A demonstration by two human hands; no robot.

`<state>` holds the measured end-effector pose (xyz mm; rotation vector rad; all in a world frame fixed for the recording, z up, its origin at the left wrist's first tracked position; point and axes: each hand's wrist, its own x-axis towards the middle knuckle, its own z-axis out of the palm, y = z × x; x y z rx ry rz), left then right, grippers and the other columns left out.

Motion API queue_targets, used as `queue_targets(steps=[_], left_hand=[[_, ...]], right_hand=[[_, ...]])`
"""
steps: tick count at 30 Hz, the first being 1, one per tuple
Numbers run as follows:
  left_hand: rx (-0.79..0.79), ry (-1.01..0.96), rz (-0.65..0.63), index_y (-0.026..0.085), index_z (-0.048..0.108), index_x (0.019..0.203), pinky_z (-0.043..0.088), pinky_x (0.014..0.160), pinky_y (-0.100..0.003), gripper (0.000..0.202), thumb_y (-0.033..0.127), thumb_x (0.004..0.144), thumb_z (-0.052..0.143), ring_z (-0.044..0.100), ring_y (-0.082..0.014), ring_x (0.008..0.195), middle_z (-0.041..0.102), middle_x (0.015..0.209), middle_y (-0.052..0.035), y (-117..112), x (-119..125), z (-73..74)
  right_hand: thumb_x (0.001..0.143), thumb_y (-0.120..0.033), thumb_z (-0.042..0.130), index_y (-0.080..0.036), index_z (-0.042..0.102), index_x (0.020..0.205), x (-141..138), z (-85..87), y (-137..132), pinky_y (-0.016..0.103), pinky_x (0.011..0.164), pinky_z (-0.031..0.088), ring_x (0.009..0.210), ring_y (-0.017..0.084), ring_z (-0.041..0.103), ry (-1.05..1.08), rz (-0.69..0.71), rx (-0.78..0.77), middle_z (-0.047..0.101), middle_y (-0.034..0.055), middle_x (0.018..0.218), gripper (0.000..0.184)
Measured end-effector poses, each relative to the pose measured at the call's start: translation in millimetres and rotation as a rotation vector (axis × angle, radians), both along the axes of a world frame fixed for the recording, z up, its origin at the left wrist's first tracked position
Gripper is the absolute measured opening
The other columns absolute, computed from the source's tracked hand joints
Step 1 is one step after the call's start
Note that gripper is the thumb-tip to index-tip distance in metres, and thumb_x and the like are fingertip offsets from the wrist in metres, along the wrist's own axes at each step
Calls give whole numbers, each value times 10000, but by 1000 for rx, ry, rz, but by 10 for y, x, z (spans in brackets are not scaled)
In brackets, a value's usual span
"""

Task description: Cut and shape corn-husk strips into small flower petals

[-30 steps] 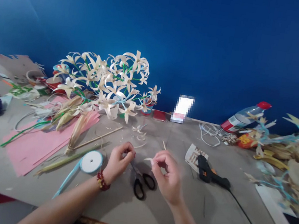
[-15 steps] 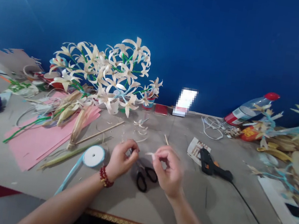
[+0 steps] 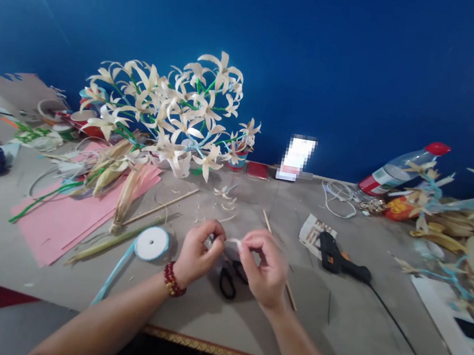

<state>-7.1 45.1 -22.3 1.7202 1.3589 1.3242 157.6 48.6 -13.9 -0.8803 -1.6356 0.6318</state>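
Note:
A small pale curved strip [image 3: 233, 240], like a petal cut from husk, spans the gap between my two hands above the table. My right hand [image 3: 266, 269] is closed, pinching one end between thumb and forefinger. My left hand [image 3: 201, 251], with a red bead bracelet on the wrist, is closed in a pinch at the other end. Below and between them lie black-handled scissors [image 3: 228, 284], their blades mostly hidden. Just beyond my hands are a few loose pale petals [image 3: 228, 203]. A roll of light-blue tape [image 3: 151, 243] lies left of my left hand.
Pale handmade flowers [image 3: 184, 115] stand at the back left. Pink paper sheets [image 3: 48, 231] and dried husks [image 3: 126, 193] lie left. A black glue gun [image 3: 341, 260] with a trailing cord rests right, near a tilted bottle [image 3: 394, 175]. Wooden sticks [image 3: 290, 296] lie about.
My hands have come closer together, and the strip in my right hand now reaches my left fingertips. More of the wooden stick beside my right hand shows. The view has shifted slightly.

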Motion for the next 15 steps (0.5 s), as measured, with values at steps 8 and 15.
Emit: queue_targets(steps=[8,15], left_hand=[[-30,-63,-123,177,576,754,440,670,-252,155,250,875,512,554,-146,673,605,709,-10,-41,48,74],[-4,-57,-61,185,541,686,435,655,-245,155,179,836,503,537,-134,639,581,656,8,-35,54,1]], right_hand=[[893,-176,586,-210,588,784,-35,13,-6,278,634,494,751,171,588,-17,19,-58,593,41,820,115],[871,-135,595,-210,594,770,-67,16,-22,296,668,490,749,175,593,-20,-26,10,603,34,795,125]])
